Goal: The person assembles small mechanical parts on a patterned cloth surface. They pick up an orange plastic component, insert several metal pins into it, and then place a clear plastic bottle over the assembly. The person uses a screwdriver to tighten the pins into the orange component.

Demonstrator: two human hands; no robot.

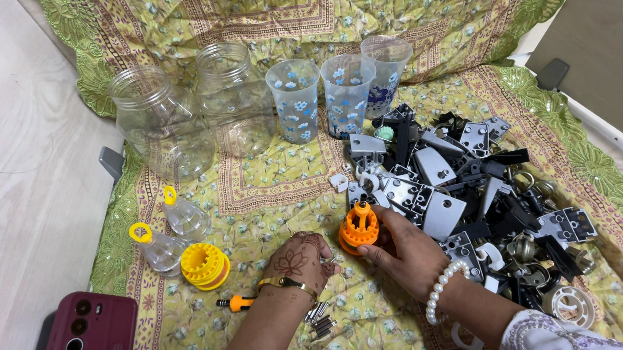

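The right hand (405,252) grips the orange ribbed holder (359,229) between thumb and fingers; the holder stands on the yellow floral cloth (269,200), just left of the pile of grey and black metal-and-plastic parts (474,200). The left hand (299,262) rests knuckles-up on the cloth just left of the holder, fingers curled; whether it pinches anything cannot be told. Open cloth lies between the left hand and the containers at the back; the right side is crowded by the pile, which extends close to the cloth's right border. The cloth's left edge meets a pale wooden surface (12,181), where one maroon phone (89,340) lies at the lower left corner. Count: two clear plastic jars (176,119) and three flower-printed cups (295,96) in a row at the back; two small clear bottles with yellow ring caps (176,225) and one yellow ribbed holder (204,265) at left; one small orange-handled screwdriver (234,302) and a loose cluster of metal bits (320,319) near the left wrist.
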